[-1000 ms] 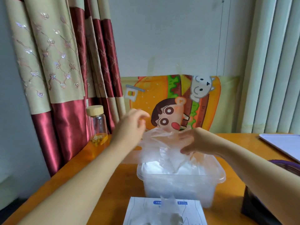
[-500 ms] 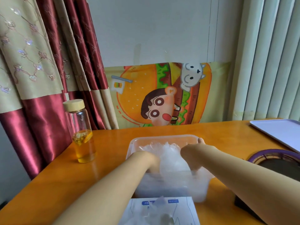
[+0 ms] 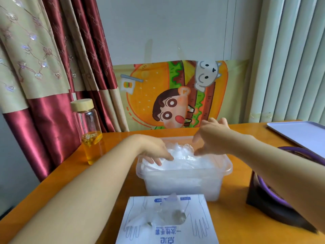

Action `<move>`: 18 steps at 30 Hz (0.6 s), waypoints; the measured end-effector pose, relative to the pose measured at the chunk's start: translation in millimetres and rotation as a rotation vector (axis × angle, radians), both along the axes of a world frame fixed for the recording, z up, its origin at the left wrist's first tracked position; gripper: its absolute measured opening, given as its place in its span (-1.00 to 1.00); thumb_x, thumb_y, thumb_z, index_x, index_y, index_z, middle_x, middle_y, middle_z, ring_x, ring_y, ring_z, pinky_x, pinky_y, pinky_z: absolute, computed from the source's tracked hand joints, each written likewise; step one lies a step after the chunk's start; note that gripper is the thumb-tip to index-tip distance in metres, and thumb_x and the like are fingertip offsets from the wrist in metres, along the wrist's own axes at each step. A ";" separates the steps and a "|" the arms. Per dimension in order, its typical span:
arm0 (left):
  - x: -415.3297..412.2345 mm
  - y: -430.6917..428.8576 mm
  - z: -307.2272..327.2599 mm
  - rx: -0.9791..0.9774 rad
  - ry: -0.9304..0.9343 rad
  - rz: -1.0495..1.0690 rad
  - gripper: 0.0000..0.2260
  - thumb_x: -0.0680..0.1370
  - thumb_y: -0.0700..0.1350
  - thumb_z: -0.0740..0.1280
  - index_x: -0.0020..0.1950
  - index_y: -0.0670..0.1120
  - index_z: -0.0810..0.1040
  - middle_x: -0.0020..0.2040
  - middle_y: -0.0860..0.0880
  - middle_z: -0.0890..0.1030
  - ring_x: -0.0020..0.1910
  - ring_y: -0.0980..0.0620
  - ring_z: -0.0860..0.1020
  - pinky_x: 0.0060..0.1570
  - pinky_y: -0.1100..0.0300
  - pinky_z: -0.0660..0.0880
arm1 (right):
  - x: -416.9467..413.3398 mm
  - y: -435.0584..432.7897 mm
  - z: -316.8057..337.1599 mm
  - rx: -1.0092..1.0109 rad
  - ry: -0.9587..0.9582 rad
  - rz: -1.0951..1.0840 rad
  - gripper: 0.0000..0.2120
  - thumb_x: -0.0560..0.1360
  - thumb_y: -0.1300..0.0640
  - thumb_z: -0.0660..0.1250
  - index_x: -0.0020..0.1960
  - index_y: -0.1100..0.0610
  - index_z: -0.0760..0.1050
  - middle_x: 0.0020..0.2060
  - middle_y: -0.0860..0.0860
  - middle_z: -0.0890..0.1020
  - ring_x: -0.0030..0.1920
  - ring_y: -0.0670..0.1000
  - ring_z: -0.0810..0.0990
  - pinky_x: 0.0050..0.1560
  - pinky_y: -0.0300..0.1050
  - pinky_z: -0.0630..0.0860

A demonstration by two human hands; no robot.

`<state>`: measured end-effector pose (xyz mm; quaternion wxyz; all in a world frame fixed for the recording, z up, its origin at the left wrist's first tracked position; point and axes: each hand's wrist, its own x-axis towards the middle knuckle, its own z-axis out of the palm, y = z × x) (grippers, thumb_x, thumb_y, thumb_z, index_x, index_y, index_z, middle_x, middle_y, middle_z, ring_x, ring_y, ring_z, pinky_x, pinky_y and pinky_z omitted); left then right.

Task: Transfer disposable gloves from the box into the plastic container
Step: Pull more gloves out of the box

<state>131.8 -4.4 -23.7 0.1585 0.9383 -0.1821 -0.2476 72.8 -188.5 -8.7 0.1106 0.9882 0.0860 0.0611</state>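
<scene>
Orange table (image 3: 233,217) bears plastic container (image 3: 182,184), long axis left-right, beyond box (image 3: 198,213).

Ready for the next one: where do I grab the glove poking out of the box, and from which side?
Pinch the glove at its raised peak, from above. It stands up out of the box opening; the rest lies flat and thin, giving little to grip.

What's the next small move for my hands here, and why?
Probably bring the right hand to the box and pinch the glove poking from its opening. The right hand hovers open above the plastic container, holding nothing, while the left hand rests on the glove pile inside, so that pile looks settled.
</scene>
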 end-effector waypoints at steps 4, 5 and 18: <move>-30.0 26.8 16.4 -0.178 -0.197 -0.004 -0.64 0.63 -0.01 0.21 0.42 -0.05 0.42 0.36 0.05 0.47 0.05 0.13 0.61 0.05 0.24 0.56 | -46.4 27.5 2.1 0.354 0.127 0.317 -0.70 0.46 -0.13 0.37 0.15 -0.06 0.58 -0.02 -0.17 0.63 -0.10 -0.17 0.54 -0.10 -0.32 0.47; -37.1 33.3 16.9 -0.231 -0.238 0.005 -0.65 0.63 -0.02 0.21 0.41 -0.03 0.43 0.29 0.05 0.52 -0.03 0.18 0.61 -0.05 0.32 0.56 | -55.1 36.1 -4.1 0.353 0.195 0.335 -0.65 0.44 -0.17 0.37 0.18 -0.08 0.55 -0.02 -0.19 0.63 -0.13 -0.19 0.53 -0.11 -0.31 0.46; -109.2 64.3 -49.9 -0.257 -0.175 -0.067 -0.60 0.45 0.12 0.44 0.26 0.14 0.45 0.11 0.16 0.55 0.06 0.15 0.56 0.13 0.21 0.51 | -60.5 61.1 -75.4 0.564 0.159 0.228 -0.85 0.57 0.20 0.20 0.04 0.12 0.53 -0.05 0.05 0.61 -0.10 0.06 0.54 -0.19 -0.21 0.42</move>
